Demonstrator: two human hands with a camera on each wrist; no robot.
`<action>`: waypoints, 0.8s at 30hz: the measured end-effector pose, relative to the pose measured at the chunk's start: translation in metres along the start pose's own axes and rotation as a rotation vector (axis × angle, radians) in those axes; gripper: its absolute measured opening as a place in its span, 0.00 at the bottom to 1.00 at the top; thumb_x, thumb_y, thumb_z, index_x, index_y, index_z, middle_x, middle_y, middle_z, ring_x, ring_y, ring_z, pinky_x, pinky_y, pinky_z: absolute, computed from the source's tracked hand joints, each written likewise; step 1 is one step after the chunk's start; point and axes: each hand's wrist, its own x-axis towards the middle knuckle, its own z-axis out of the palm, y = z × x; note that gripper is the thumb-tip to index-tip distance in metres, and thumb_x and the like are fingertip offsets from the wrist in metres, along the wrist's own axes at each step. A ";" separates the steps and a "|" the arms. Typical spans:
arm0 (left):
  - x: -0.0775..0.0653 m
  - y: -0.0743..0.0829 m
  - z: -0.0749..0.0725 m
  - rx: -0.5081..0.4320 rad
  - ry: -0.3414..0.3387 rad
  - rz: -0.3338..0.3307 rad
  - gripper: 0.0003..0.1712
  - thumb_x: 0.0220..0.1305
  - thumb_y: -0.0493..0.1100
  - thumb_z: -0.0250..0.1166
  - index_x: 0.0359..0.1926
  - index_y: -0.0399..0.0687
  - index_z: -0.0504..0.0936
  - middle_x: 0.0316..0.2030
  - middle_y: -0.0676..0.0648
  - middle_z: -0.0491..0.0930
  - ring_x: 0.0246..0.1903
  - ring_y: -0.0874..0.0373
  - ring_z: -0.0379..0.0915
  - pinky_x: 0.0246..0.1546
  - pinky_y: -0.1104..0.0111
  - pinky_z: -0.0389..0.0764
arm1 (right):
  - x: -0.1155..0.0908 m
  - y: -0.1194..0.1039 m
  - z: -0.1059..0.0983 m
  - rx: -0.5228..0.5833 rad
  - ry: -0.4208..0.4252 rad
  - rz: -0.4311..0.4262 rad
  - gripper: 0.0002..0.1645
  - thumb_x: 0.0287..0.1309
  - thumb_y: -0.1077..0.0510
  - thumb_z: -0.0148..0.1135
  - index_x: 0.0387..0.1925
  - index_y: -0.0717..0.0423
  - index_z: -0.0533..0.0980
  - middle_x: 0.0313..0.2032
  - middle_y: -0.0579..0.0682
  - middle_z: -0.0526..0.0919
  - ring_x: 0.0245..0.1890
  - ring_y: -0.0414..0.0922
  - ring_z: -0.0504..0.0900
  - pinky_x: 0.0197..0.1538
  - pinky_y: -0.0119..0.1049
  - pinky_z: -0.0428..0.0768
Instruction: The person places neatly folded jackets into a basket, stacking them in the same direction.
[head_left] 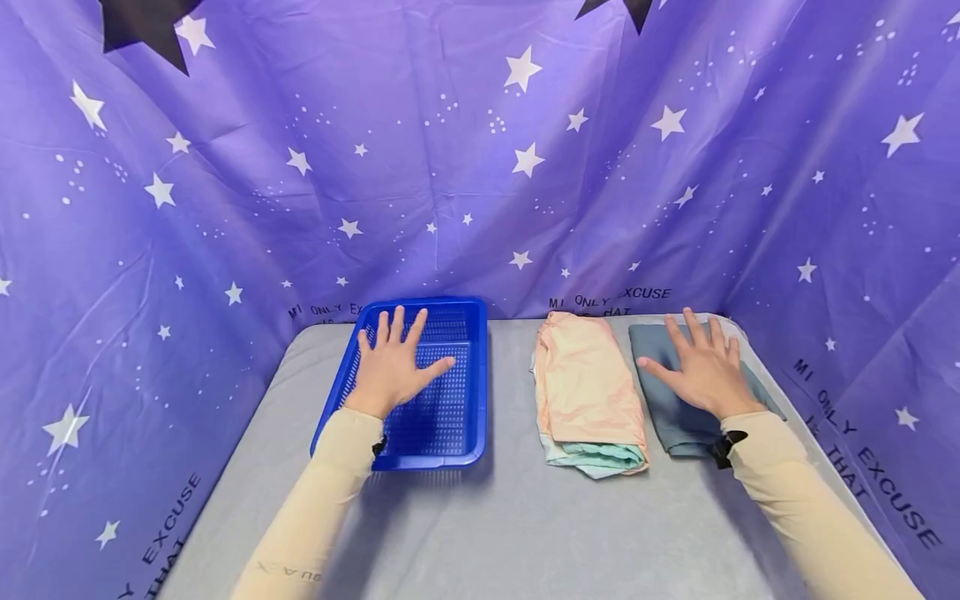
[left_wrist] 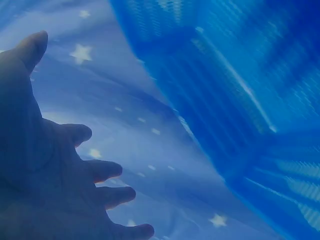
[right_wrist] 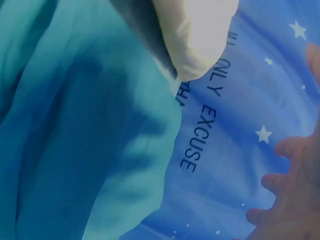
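Note:
My left hand (head_left: 392,365), fingers spread, hovers over a blue plastic basket (head_left: 482,392) with perforated walls and floor. In the left wrist view the same hand (left_wrist: 55,165) is apart from the basket (left_wrist: 210,100). Over a folded dark teal cloth (head_left: 663,408) at the right, my right hand (head_left: 708,371) is held with its fingers splayed and holds nothing. The right wrist view shows that hand (right_wrist: 295,185) away from the teal cloth (right_wrist: 100,140). Between basket and teal cloth lies a folded peach cloth (head_left: 588,379), with mint cloth (head_left: 600,458) showing at its near end.
A grey-covered table (head_left: 495,533) carries everything. Purple curtains (head_left: 420,167) with white stars and printed lettering enclose its back and both sides. The basket and both cloth stacks stand along the table's far half.

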 end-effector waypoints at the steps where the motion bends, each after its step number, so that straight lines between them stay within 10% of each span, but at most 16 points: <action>1: 0.000 0.006 -0.001 -0.009 0.003 0.009 0.60 0.60 0.85 0.46 0.83 0.63 0.41 0.82 0.38 0.39 0.81 0.34 0.31 0.73 0.29 0.39 | 0.000 -0.002 0.002 0.001 0.006 -0.005 0.59 0.65 0.22 0.49 0.82 0.51 0.45 0.82 0.63 0.36 0.77 0.76 0.29 0.68 0.82 0.31; 15: -0.011 0.116 0.024 -0.272 0.010 0.185 0.53 0.65 0.77 0.54 0.82 0.66 0.47 0.81 0.42 0.52 0.80 0.42 0.47 0.75 0.35 0.49 | -0.012 -0.028 0.029 0.121 0.001 -0.041 0.59 0.67 0.28 0.54 0.83 0.52 0.40 0.80 0.67 0.41 0.77 0.75 0.35 0.71 0.77 0.35; 24: -0.027 0.166 0.060 -0.648 0.093 0.204 0.45 0.65 0.58 0.67 0.79 0.57 0.61 0.74 0.44 0.68 0.73 0.45 0.65 0.71 0.47 0.68 | -0.013 -0.031 0.056 0.384 -0.020 0.018 0.58 0.69 0.38 0.60 0.82 0.57 0.39 0.79 0.70 0.45 0.76 0.73 0.49 0.71 0.74 0.54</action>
